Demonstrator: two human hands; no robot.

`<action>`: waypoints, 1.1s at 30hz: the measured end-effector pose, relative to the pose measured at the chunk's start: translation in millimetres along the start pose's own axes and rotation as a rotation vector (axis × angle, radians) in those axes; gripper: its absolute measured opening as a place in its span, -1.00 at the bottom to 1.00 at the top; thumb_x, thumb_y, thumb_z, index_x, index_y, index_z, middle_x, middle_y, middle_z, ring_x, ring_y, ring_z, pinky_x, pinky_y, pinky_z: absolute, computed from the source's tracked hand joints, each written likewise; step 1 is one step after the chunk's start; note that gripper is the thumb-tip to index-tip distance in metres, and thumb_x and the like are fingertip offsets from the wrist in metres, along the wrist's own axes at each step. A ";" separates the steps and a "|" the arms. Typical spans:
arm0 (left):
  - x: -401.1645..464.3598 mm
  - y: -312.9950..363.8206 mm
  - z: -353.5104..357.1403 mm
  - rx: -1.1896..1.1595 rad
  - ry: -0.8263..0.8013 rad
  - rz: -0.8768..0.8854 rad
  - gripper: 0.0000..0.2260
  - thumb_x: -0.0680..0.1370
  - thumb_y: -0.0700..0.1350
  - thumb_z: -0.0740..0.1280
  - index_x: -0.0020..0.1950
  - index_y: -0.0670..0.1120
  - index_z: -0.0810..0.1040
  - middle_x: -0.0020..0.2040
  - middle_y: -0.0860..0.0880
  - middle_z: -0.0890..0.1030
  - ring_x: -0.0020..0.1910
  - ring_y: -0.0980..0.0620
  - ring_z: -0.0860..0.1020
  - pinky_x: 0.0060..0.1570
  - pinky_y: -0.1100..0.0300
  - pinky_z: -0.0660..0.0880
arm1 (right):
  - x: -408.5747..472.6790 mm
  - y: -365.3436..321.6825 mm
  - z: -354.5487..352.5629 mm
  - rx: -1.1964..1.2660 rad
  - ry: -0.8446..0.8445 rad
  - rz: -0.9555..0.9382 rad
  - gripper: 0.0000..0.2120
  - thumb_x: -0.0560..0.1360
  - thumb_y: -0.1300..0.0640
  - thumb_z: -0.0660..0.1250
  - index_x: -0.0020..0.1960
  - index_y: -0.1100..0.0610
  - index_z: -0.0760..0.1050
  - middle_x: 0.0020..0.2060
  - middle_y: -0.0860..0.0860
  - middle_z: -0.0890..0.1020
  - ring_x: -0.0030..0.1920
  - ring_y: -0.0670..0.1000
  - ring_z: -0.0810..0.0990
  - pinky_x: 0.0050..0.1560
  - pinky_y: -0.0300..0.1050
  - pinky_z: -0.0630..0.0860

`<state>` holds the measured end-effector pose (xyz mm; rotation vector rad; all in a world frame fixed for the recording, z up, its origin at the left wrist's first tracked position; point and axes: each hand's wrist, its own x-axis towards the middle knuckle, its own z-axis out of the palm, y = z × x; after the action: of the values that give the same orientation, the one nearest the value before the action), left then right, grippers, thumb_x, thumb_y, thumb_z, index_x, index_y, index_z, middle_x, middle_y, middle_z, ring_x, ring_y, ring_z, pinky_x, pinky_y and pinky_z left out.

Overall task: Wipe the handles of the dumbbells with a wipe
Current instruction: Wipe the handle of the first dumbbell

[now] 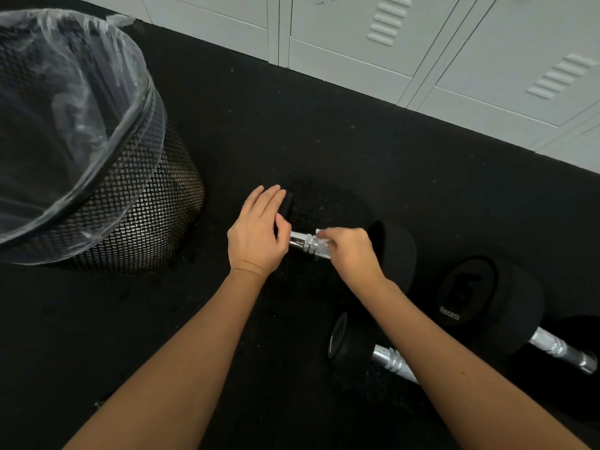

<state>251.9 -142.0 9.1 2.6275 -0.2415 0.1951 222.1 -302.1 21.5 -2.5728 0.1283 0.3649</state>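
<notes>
A black dumbbell lies on the dark rubber floor with its chrome handle (pixel 306 243) showing between my hands. My left hand (pixel 258 233) rests on and grips the dumbbell's left head (pixel 287 203). My right hand (pixel 350 254) is closed around a small white wipe (pixel 321 234) pressed on the right part of the handle. The dumbbell's right head (pixel 397 251) sits behind my right wrist. Two more dumbbells lie at the lower right, one with a chrome handle (pixel 394 362) partly under my right forearm, the other (pixel 487 297) marked with a number.
A black mesh waste bin (pixel 136 203) lined with a clear plastic bag stands at the left, close to my left hand. Pale grey lockers (pixel 422 53) run along the back and right. Black rubber flooring (pixel 97 336) covers the ground.
</notes>
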 end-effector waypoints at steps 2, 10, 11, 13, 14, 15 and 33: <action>-0.2 -0.1 0.3 0.013 0.002 0.005 -0.59 0.53 -0.08 0.05 0.31 -0.10 0.47 0.30 0.01 0.50 0.37 0.03 0.37 0.13 0.19 0.44 | -7.8 4.5 -1.3 -0.030 0.005 -0.081 -0.67 0.49 0.36 0.25 0.19 0.13 0.56 0.12 0.11 0.60 0.03 0.12 0.60 0.07 0.00 0.53; 0.2 -0.6 0.2 0.029 -0.005 0.007 -0.58 0.53 -0.07 0.04 0.32 -0.11 0.47 0.31 0.00 0.49 0.37 0.02 0.36 0.15 0.20 0.42 | 1.5 -22.4 6.9 -0.013 0.048 -0.073 -0.74 0.52 0.31 0.24 0.17 0.15 0.55 0.01 0.11 0.61 0.01 0.08 0.57 0.09 -0.08 0.48; 0.0 -0.6 0.2 0.030 -0.005 0.005 -0.58 0.53 -0.06 0.03 0.32 -0.10 0.46 0.31 0.00 0.49 0.37 0.02 0.36 0.15 0.19 0.42 | -0.4 -22.2 7.2 0.010 0.032 -0.092 -0.73 0.53 0.31 0.22 0.17 0.17 0.55 0.02 0.13 0.61 0.03 0.10 0.57 0.07 -0.12 0.46; -0.1 -0.5 0.1 0.030 -0.009 -0.001 -0.58 0.53 -0.06 0.03 0.32 -0.10 0.46 0.32 0.00 0.49 0.38 0.02 0.36 0.15 0.19 0.43 | -4.1 -16.1 3.9 0.040 -0.007 -0.117 -0.72 0.53 0.32 0.18 0.18 0.20 0.55 0.05 0.16 0.61 0.06 0.14 0.55 0.04 -0.15 0.42; -0.2 -0.4 0.2 0.032 -0.010 -0.001 -0.57 0.53 -0.06 0.03 0.33 -0.09 0.45 0.32 0.01 0.48 0.38 0.02 0.36 0.15 0.18 0.43 | -5.1 -12.9 1.3 0.010 -0.008 -0.111 -0.71 0.53 0.32 0.19 0.19 0.19 0.54 0.05 0.15 0.61 0.05 0.13 0.56 0.02 -0.14 0.43; 0.0 -0.3 0.2 0.035 -0.009 0.000 -0.57 0.53 -0.05 0.03 0.33 -0.09 0.45 0.32 0.01 0.48 0.38 0.02 0.36 0.15 0.18 0.43 | -4.9 -9.3 -0.7 -0.039 -0.004 -0.093 -0.71 0.52 0.32 0.22 0.19 0.16 0.54 0.03 0.13 0.60 0.02 0.12 0.57 -0.01 -0.12 0.45; -0.6 0.5 -1.0 0.048 -0.006 0.011 -0.57 0.53 -0.04 0.04 0.32 -0.12 0.46 0.32 -0.03 0.49 0.36 -0.01 0.38 0.19 0.17 0.40 | 30.5 -41.3 2.5 -0.039 -0.116 -0.126 -0.84 0.51 0.26 0.27 0.07 0.13 0.52 -0.11 0.11 0.56 -0.14 0.07 0.57 -0.12 -0.03 0.57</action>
<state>251.1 -141.9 10.2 2.6752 -0.2567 0.1992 257.5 -266.2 31.3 -2.5747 -0.0837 0.4722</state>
